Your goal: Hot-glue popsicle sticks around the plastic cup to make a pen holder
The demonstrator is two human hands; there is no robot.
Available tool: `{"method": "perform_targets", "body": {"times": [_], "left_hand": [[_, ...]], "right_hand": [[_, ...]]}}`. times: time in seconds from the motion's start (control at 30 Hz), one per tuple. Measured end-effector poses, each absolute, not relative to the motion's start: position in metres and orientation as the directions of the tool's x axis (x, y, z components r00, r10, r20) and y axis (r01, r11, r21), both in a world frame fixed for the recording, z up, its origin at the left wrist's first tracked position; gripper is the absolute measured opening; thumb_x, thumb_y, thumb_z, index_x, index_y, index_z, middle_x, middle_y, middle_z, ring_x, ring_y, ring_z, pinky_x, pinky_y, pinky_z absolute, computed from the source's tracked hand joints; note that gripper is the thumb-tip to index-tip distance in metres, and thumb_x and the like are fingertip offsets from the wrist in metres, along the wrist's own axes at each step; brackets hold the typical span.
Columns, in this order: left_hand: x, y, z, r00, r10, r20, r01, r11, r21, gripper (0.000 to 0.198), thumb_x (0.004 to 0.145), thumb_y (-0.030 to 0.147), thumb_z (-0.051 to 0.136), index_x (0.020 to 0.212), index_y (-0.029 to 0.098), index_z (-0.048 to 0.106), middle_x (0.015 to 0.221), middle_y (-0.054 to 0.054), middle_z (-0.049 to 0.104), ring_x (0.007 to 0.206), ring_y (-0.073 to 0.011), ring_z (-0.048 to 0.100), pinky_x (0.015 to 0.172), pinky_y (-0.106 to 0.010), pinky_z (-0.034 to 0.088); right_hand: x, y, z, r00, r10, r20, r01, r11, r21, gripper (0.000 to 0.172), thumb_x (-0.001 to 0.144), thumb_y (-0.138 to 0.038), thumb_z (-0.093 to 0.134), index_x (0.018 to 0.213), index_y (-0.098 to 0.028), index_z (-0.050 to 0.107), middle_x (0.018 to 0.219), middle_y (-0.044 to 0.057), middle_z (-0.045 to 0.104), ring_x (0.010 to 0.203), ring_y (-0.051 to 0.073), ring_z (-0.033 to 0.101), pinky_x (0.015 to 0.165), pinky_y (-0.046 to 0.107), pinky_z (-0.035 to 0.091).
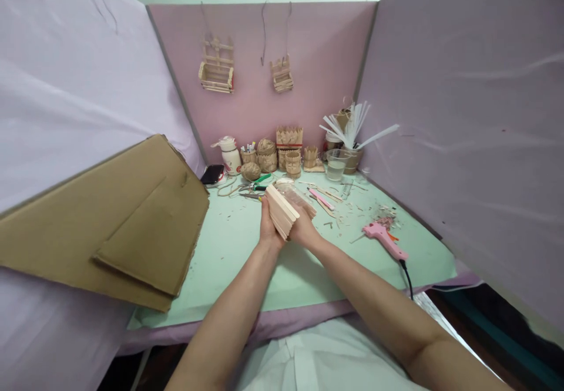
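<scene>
Between my two hands, above the middle of the table, is a box-like piece built of popsicle sticks (pixel 282 212). It is tilted, with its slatted face toward me. My left hand (pixel 268 224) is closed around its left side, thumb along the edge. On the other side my right hand (pixel 304 226) grips it, the fingers mostly hidden behind the sticks. Just beyond the hands lies a clear plastic bag of sticks (pixel 297 194). Green-handled pliers (pixel 261 181) and a pink cutter (pixel 321 198) rest close by.
A pink glue gun (pixel 385 240) with a black cord lies right, beside scraps. Cardboard sheets (pixel 132 221) lean at left. Along the back stand a white bottle (pixel 230 155), twine balls (pixel 251 171), stick-made cups (pixel 292 164) and a water cup (pixel 336 167). Stick baskets (pixel 217 77) hang behind.
</scene>
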State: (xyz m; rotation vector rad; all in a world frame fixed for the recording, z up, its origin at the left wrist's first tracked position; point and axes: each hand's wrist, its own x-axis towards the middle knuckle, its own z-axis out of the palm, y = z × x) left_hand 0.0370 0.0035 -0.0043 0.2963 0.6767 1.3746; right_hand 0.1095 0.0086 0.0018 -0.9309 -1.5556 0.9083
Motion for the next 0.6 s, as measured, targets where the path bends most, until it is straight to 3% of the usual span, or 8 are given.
{"method": "perform_targets", "body": {"times": [0.07,0.13,0.2,0.3,0.4,0.53,0.6], "left_hand": [[0.034,0.006,-0.002,0.005,0.958,-0.286,-0.804,0.174,0.569,0.061,0.084,0.073,0.052,0.099,0.017,0.070,0.084,-0.009,0.075,0.096,-0.0305,0.072,0.092,-0.043,0.056],[0.030,0.009,-0.001,-0.033,0.961,-0.273,-0.818,0.131,0.560,0.059,0.085,0.072,0.052,0.098,0.017,0.070,0.080,-0.008,0.074,0.089,-0.0288,0.073,0.088,-0.041,0.057],[0.027,0.012,-0.001,-0.047,0.965,-0.256,-0.829,0.106,0.550,0.058,0.085,0.071,0.053,0.098,0.017,0.070,0.078,-0.007,0.074,0.084,-0.0275,0.073,0.084,-0.040,0.058],[0.025,0.015,-0.002,-0.045,0.972,-0.230,-0.839,0.088,0.537,0.058,0.084,0.069,0.055,0.100,0.016,0.069,0.080,-0.007,0.074,0.081,-0.0262,0.073,0.082,-0.038,0.057],[0.023,0.016,-0.003,-0.026,0.975,-0.219,-0.846,0.095,0.524,0.061,0.084,0.071,0.053,0.102,0.015,0.070,0.083,-0.009,0.075,0.076,-0.0247,0.072,0.079,-0.037,0.058],[0.017,0.019,-0.002,-0.057,0.973,-0.222,-0.870,0.061,0.489,0.064,0.085,0.072,0.050,0.102,0.014,0.070,0.086,-0.009,0.075,0.074,-0.0242,0.072,0.073,-0.037,0.059],[0.014,0.019,-0.002,-0.030,0.973,-0.227,-0.881,0.082,0.466,0.067,0.086,0.073,0.049,0.105,0.012,0.070,0.089,-0.011,0.075,0.077,-0.0260,0.072,0.072,-0.039,0.059]], "right_hand": [[0.117,0.005,0.006,-0.197,0.906,0.375,0.162,0.407,-0.899,0.027,0.070,-0.018,0.062,0.094,-0.020,0.074,0.096,0.005,0.075,0.106,0.026,0.065,0.097,0.037,0.049],[0.124,-0.001,0.008,-0.241,0.917,0.317,0.219,0.370,-0.903,0.023,0.064,-0.012,0.060,0.081,-0.019,0.074,0.083,0.004,0.074,0.092,0.026,0.067,0.086,0.037,0.051],[0.130,-0.007,0.010,-0.268,0.929,0.255,0.257,0.323,-0.911,0.019,0.061,-0.011,0.057,0.071,-0.018,0.072,0.070,0.002,0.071,0.076,0.022,0.065,0.073,0.033,0.049],[0.138,-0.015,0.013,-0.296,0.935,0.197,0.257,0.276,-0.926,0.012,0.062,-0.015,0.058,0.065,-0.018,0.069,0.065,-0.002,0.066,0.070,0.017,0.060,0.066,0.026,0.044],[0.149,-0.022,0.015,-0.324,0.936,0.140,0.206,0.214,-0.955,0.007,0.065,-0.023,0.062,0.065,-0.018,0.067,0.062,-0.003,0.064,0.063,0.013,0.056,0.062,0.024,0.042],[0.164,-0.022,0.014,-0.326,0.943,0.066,-0.022,0.062,-0.998,0.019,0.064,-0.036,0.069,0.070,-0.017,0.067,0.068,0.001,0.069,0.065,0.013,0.061,0.068,0.026,0.047],[0.168,-0.020,0.012,-0.287,0.955,0.081,-0.076,0.062,-0.995,0.025,0.065,-0.041,0.070,0.074,-0.018,0.068,0.074,0.004,0.072,0.071,0.015,0.064,0.074,0.029,0.050]]}}
